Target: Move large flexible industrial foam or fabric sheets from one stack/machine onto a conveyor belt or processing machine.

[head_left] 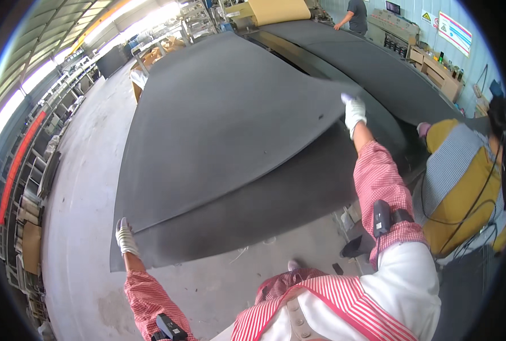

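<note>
Bare concrete floor [85, 165] ran along the left of a bright workshop, whose outer parts sank into the black rim of the lens. Two dark sheets showed at the front, a top sheet [224, 119] lying over a lower sheet [264, 219]; whether more layers lay beneath could not be told. The right hand [354, 113], in a pale glove, had its grip closed on the raised near right corner of the top sheet. The left hand [126, 238], gloved too, was at the near left corner; its fingertips were hard to make out, so I could not tell how its grip stood. Two black boxes were strapped on, one per forearm, the left one [171, 328] near the lower edge. Two other people were in view: one far worker [357, 17], head cut off, and one near worker [463, 170], partly lost at the right rim. One tan roll [278, 10] sat at the far end.
</note>
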{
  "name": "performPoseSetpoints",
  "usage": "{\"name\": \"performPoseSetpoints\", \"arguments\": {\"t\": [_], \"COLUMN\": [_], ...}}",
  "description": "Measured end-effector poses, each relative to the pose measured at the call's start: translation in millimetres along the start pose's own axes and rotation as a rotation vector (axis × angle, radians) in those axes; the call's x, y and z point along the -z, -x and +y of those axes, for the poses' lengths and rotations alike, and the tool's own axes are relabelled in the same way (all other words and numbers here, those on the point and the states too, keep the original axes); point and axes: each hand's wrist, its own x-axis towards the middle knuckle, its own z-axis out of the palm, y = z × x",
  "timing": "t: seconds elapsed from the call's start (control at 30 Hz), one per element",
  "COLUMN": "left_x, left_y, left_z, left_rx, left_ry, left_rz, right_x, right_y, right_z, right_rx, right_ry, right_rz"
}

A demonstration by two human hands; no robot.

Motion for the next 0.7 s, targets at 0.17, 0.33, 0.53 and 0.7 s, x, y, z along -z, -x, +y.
{"name": "performPoseSetpoints", "arguments": {"t": [0.17,0.33,0.53,0.7], "left_x": [38,-28,-122,-243], "left_y": [-30,-53,63,164], "left_z": [-20,-13,72,30], "left_rx": [-0.041,0.041,0.434,0.754], "left_ry": [-0.411,-1.455,-0.152,0.070], "left_rz": [0.027,0.082,-0.694,-1.191], "right_x": [11,-88,-44,-45], "right_y": [88,257,120,178], "right_z": [-92,-64,-75,-74], "right_rx": [-0.347,-0.682,-0.481,-0.210], "right_ry": [-1.260,-0.890,-1.172,-0.215], "right_rz": [-0.440,-0.664,-0.294,-0.326]}}
